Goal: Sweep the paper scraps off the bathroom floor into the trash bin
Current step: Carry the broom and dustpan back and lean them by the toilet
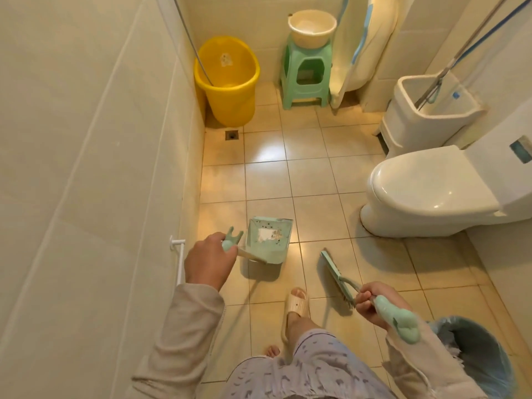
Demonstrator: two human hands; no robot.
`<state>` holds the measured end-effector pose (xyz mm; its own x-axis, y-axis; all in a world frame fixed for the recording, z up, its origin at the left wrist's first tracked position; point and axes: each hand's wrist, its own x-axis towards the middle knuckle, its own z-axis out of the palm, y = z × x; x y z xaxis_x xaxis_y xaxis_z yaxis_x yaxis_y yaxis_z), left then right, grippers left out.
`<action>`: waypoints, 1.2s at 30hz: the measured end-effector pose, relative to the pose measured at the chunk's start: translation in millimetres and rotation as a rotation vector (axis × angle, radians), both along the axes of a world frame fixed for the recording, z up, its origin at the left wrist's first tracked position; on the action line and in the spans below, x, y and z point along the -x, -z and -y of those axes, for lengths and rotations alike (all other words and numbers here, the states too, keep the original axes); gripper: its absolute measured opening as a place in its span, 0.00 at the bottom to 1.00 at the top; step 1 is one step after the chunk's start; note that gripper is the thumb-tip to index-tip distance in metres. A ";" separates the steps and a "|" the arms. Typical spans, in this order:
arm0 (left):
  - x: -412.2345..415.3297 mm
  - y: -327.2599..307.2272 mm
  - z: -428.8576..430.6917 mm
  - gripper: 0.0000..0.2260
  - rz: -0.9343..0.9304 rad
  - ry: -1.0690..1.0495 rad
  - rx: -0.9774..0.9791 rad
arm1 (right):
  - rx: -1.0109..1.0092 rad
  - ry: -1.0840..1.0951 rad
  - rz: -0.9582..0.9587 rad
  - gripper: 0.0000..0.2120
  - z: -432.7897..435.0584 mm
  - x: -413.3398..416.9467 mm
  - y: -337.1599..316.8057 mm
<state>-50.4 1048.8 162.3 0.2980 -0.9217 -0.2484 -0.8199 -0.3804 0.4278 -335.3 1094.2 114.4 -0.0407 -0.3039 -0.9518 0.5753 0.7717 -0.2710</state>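
Note:
My left hand (pixel 207 262) grips the handle of a mint-green dustpan (pixel 269 249), held just above the floor with its shadow below. White paper scraps (pixel 266 235) and dark specks lie inside the pan. My right hand (pixel 371 303) holds the handle of a mint-green brush (pixel 335 273), its bristle head angled down to the tiles right of the pan. The trash bin (pixel 478 358), lined with a blue bag, stands at the lower right, beside my right forearm. I can see no loose scraps on the visible tiles.
A white toilet (pixel 426 191) stands at the right, with a mop sink (pixel 431 116) behind it. A yellow bucket (pixel 230 82), green stool (pixel 305 76) with a basin (pixel 312 27) and a floor drain (pixel 231 135) are at the far end. My slippered foot (pixel 296 309) is between the hands.

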 end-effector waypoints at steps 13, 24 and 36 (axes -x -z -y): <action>-27.1 3.6 176.0 0.12 -0.008 -0.175 -0.049 | 0.052 -0.141 0.073 0.12 277.6 -13.6 -11.4; -47.0 1.3 378.8 0.15 0.023 0.030 -0.006 | 0.112 -0.042 0.131 0.11 431.6 -41.3 -16.5; -26.0 -2.4 616.8 0.15 0.042 0.546 0.005 | 0.072 0.410 0.149 0.12 504.4 -64.2 -10.6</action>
